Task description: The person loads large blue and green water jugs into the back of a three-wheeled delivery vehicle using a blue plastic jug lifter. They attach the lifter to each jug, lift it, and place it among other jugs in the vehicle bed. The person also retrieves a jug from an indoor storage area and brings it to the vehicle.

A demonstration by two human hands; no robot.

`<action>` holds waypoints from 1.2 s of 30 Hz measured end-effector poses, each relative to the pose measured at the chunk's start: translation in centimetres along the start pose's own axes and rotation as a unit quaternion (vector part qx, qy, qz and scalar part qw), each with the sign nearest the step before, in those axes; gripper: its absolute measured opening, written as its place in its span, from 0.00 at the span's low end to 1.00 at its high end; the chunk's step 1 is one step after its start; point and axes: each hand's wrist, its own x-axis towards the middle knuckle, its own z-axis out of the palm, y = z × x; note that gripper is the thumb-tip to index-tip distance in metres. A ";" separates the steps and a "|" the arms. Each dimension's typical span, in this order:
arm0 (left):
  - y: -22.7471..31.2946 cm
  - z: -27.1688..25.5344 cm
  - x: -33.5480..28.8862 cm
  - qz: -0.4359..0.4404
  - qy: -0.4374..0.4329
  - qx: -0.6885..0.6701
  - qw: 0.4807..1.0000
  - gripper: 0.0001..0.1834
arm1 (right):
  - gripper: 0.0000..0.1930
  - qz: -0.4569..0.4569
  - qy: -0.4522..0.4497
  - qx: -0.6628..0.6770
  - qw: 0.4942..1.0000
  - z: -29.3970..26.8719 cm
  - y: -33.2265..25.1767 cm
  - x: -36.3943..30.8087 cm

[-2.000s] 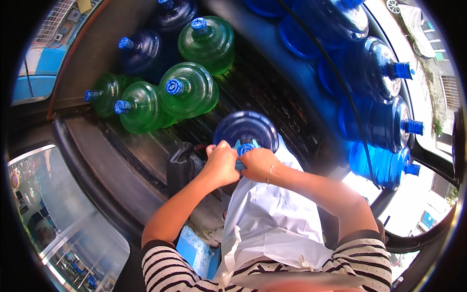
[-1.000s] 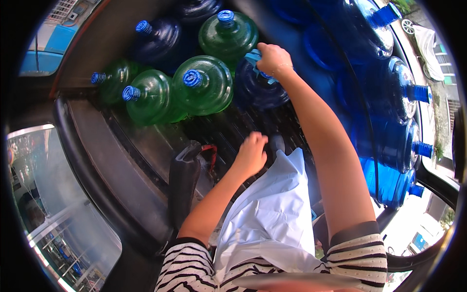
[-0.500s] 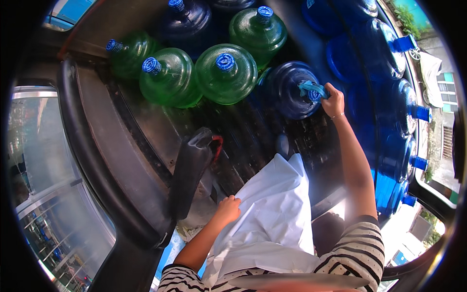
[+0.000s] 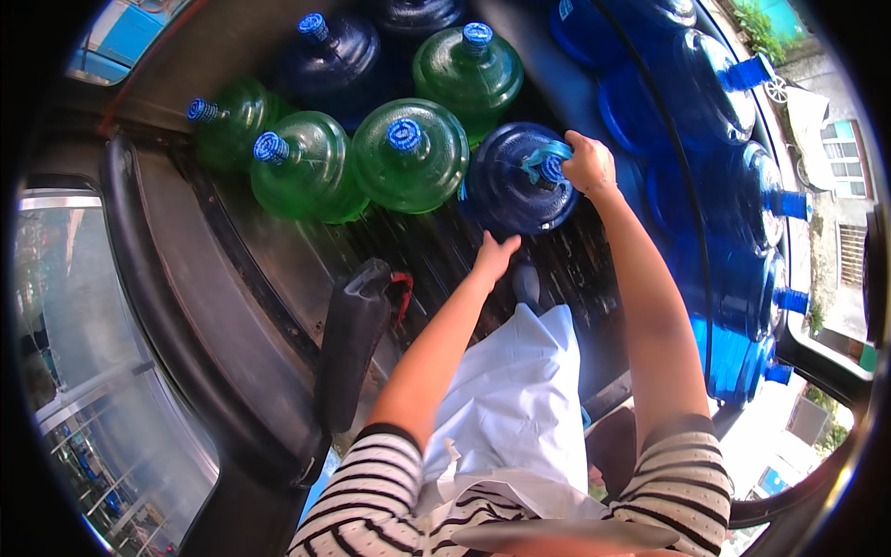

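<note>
A dark blue water jug [image 4: 510, 190] with a blue cap stands on the ribbed vehicle floor. My right hand [image 4: 590, 165] is closed around the light blue strap handle [image 4: 548, 160] at its neck. Low on the near side of the jug is my left hand [image 4: 498, 255], thumb and fingers apart; whether it touches the jug is hard to tell. Directly left of this jug stands a green water jug [image 4: 408, 172], with another green jug [image 4: 302, 176] beside it. A white apron [image 4: 506, 399] hangs down my front.
Several blue jugs [image 4: 696, 186] lie stacked along the right, caps outward, with a dark cord [image 4: 698, 218] across them. More green and dark blue jugs stand at the back. A black padded post [image 4: 353, 343] with a red loop rises at the left.
My left hand has left the apron and reached forward to the near side of the dark blue jug. My right hand keeps the strap, and the jug has shifted slightly left.
</note>
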 end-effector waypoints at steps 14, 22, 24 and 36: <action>8.0 -2.5 12.2 0.159 0.110 0.310 0.931 0.46 | 0.26 -0.054 0.203 -0.047 0.976 1.1 -1.1 2.8; 3.6 -1.4 6.0 0.182 0.069 0.317 0.928 0.26 | 0.09 -0.057 0.015 0.081 0.995 -1.4 -2.1 0.1; -0.6 -3.0 2.8 0.243 0.001 0.257 0.935 0.19 | 0.11 -0.063 -0.037 0.088 0.993 -1.0 -2.8 0.4; -17.4 -16.6 -20.6 0.143 0.063 0.363 0.918 0.08 | 0.09 -0.021 0.199 0.216 0.955 -12.4 -5.9 -6.0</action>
